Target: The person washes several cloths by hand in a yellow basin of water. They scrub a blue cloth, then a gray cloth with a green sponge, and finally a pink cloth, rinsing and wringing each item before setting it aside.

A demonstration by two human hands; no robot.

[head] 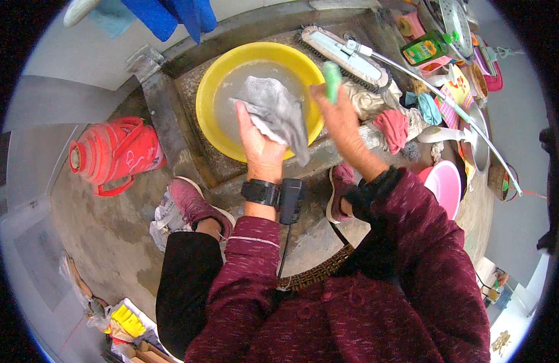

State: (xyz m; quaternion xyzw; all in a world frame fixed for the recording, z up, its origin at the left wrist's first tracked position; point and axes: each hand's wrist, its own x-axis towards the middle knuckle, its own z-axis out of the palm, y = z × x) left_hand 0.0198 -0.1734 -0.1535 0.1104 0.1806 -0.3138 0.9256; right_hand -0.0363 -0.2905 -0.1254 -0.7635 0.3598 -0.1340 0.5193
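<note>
A wet grey cloth lies draped over my left hand, which holds it above a yellow plastic basin of cloudy water. My right hand is at the basin's right rim, gripping a green object that is blurred; it may be a bar of soap or a small brush. The green object is apart from the cloth. Part of my left palm is hidden under the cloth.
A red thermos flask is on the floor at left. A flat mop head lies beyond my right hand, its pole crossing rightward. Pink cloth, a dish soap bottle and a pink basin are at right.
</note>
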